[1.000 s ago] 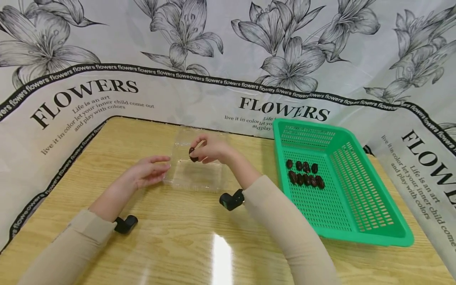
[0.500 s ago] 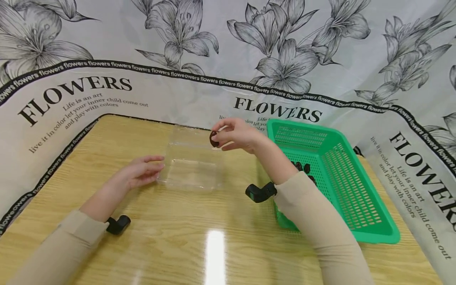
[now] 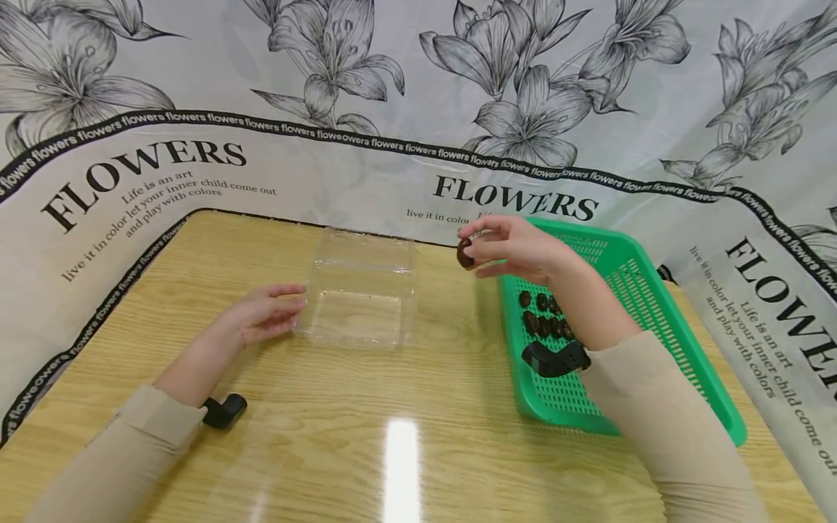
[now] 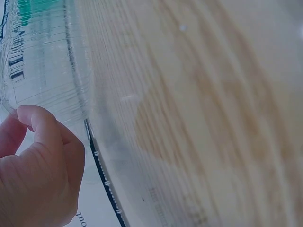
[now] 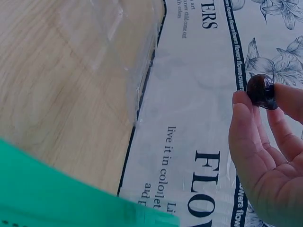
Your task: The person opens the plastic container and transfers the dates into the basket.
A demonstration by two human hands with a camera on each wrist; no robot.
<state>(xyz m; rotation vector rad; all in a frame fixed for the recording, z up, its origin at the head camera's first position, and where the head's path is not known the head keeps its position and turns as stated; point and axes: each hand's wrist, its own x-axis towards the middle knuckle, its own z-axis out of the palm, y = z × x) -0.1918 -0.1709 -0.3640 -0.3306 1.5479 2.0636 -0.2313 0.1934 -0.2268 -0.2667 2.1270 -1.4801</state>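
Note:
My right hand (image 3: 516, 250) pinches a dark brown, glossy date (image 3: 465, 253) between thumb and fingers, up in the air by the green basket's back left corner. In the right wrist view the date (image 5: 261, 91) sits at the fingertips. On the left, my left hand (image 3: 271, 314) holds the left edge of a clear plastic box (image 3: 360, 316) with its lid raised at the back. The left wrist view shows thumb and forefinger of that hand (image 4: 40, 161) meeting at the box's thin edge (image 4: 52, 101). Several more dates (image 3: 531, 322) lie in rows inside the green basket (image 3: 686, 363), partly hidden behind my right forearm.
Both the box and the basket stand on a wood-grain table (image 3: 327, 436). Behind them rises a white cloth (image 3: 366, 181) printed with flowers and lettering. A black wrist camera (image 3: 556, 359) on the right arm overlaps the basket's left part.
My right hand has carried the date rightward, from above the clear box to the basket's back left corner. My left hand has stayed at the box's left edge.

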